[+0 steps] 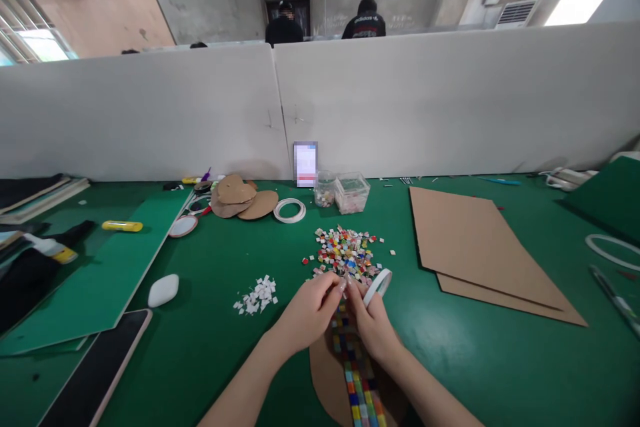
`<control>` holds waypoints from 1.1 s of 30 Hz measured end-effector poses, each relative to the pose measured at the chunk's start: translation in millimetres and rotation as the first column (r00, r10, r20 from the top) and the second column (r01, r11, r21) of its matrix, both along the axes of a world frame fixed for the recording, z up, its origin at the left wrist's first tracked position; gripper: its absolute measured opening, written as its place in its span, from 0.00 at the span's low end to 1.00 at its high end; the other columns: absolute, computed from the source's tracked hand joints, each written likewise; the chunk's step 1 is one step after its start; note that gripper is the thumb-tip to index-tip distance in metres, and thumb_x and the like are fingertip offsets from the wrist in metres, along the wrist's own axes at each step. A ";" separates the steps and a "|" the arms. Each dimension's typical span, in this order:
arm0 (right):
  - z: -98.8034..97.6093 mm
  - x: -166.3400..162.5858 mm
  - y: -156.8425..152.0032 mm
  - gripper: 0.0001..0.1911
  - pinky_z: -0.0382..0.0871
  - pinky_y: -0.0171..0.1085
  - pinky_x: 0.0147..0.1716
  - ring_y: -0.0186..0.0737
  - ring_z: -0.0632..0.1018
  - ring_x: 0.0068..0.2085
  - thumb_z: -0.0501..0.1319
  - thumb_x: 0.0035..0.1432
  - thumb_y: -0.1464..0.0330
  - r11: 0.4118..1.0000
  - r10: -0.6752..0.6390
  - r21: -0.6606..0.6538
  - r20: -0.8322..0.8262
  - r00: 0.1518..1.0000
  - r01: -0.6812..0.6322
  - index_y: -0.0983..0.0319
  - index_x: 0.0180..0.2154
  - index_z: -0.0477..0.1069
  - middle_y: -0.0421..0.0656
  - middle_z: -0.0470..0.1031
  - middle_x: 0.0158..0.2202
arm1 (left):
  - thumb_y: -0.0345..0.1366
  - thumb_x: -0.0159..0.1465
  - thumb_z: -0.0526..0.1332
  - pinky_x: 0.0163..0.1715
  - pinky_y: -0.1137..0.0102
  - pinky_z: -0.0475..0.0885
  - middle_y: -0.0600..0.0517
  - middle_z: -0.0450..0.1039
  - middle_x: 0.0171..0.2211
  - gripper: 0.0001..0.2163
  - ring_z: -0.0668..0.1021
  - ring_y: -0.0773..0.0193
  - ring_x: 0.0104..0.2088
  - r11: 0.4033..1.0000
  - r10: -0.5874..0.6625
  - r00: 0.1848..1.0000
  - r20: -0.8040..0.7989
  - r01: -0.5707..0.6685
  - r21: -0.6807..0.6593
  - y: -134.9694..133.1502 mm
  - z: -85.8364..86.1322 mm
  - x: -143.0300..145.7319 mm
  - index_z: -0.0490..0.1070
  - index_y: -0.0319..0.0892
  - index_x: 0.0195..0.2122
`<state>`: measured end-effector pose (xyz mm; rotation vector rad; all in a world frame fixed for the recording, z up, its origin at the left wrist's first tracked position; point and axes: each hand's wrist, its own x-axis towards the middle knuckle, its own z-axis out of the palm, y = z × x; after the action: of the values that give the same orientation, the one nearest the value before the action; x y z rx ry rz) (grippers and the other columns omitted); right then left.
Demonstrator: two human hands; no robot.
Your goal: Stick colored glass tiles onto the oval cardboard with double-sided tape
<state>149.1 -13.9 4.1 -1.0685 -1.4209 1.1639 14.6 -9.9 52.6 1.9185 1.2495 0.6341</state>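
From where I stand, both hands meet fingertip to fingertip: the left hand [315,303] and the right hand [373,323] each have thumb and forefinger drawn into a pinch, though whatever is between them is too small to make out. A roll of white double-sided-looking tape [374,285] rests against the right hand, tilted; whether a finger goes through it, I can't tell. Below the hands, between the wrists, lies a strip of coloured mosaic tiles [357,387], its long axis running away from the person, the far end pointing up under the fingertips and the near end slanting slightly toward the right forearm. It sits on a round-edged piece of brown cardboard [325,380]. Just beyond the fingertips spreads a heap of loose mosaic tiles [345,250]; left of the left hand there's a small pile of white scraps [257,295], and well to the right of the right hand lie angular cardboard sheets [465,233]
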 end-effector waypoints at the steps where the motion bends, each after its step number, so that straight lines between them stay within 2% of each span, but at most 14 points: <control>1: 0.4 -0.3 0.0 0.19 0.66 0.36 0.37 0.40 0.72 0.33 0.47 0.61 0.58 1.000 -0.013 0.000 -0.001 1.000 0.013 0.62 0.32 0.69 0.44 0.72 0.29 | 0.39 0.65 0.45 0.25 0.74 0.59 0.55 0.63 0.26 0.11 0.65 0.68 0.25 1.000 -0.017 1.000 -0.023 0.017 0.008 0.0 0.4 -0.8 0.62 0.42 0.31; 5: -2.7 -0.9 0.2 0.20 0.65 0.34 0.31 0.37 0.69 0.29 0.46 0.61 0.57 0.998 -0.056 -0.021 0.004 0.998 0.056 0.62 0.27 0.65 0.41 0.68 0.25 | 0.36 0.65 0.46 0.27 0.73 0.60 0.53 0.65 0.30 0.08 0.67 0.66 0.27 0.995 -0.068 0.991 -0.112 0.075 0.061 -0.1 1.3 -3.2 0.63 0.43 0.35; 11: -6.5 0.1 2.0 0.20 0.63 0.34 0.29 0.37 0.68 0.29 0.46 0.61 0.57 0.997 -0.073 -0.020 0.062 0.995 0.074 0.61 0.24 0.63 0.39 0.64 0.22 | 0.36 0.66 0.40 0.27 0.73 0.60 0.53 0.64 0.27 0.13 0.66 0.66 0.26 0.991 -0.072 0.984 -0.165 0.089 0.101 -1.0 2.4 -2.4 0.61 0.42 0.29; 17: -5.4 0.5 3.0 0.20 0.62 0.33 0.25 0.35 0.66 0.25 0.45 0.62 0.58 0.995 -0.091 0.042 0.105 0.990 0.087 0.61 0.24 0.63 0.39 0.65 0.21 | 0.34 0.63 0.47 0.27 0.73 0.61 0.51 0.66 0.30 0.08 0.68 0.66 0.27 0.985 -0.100 0.975 -0.199 0.125 0.122 -2.1 0.4 -3.2 0.64 0.42 0.37; 21: -6.6 3.1 4.4 0.20 0.62 0.33 0.25 0.36 0.67 0.25 0.44 0.63 0.60 0.992 -0.098 0.097 0.187 0.978 0.081 0.61 0.24 0.63 0.40 0.66 0.21 | 0.33 0.62 0.49 0.24 0.74 0.61 0.53 0.65 0.27 0.06 0.67 0.68 0.24 0.982 -0.096 0.970 -0.223 0.129 0.138 -2.4 -1.6 -3.2 0.64 0.42 0.34; 27: -4.3 10.7 6.4 0.18 0.63 0.35 0.30 0.39 0.71 0.29 0.42 0.64 0.64 0.982 -0.060 0.186 0.423 0.904 -0.022 0.61 0.29 0.65 0.44 0.71 0.26 | 0.33 0.61 0.49 0.24 0.75 0.61 0.53 0.66 0.27 0.06 0.67 0.68 0.24 0.979 -0.104 0.968 -0.229 0.140 0.147 -2.3 -0.9 -2.1 0.65 0.42 0.33; 33: 0.7 16.1 7.5 0.18 0.60 0.35 0.25 0.40 0.71 0.26 0.40 0.64 0.64 0.969 -0.059 0.223 0.622 0.781 -0.105 0.61 0.31 0.65 0.44 0.71 0.24 | 0.33 0.61 0.48 0.25 0.74 0.61 0.53 0.65 0.25 0.07 0.67 0.68 0.24 0.978 -0.098 0.959 -0.266 0.142 0.153 -1.5 -2.3 -2.7 0.65 0.41 0.33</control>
<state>165.2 -6.4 4.7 -1.3260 -2.0387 0.6235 11.9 -11.5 50.2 2.2589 1.2556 0.4504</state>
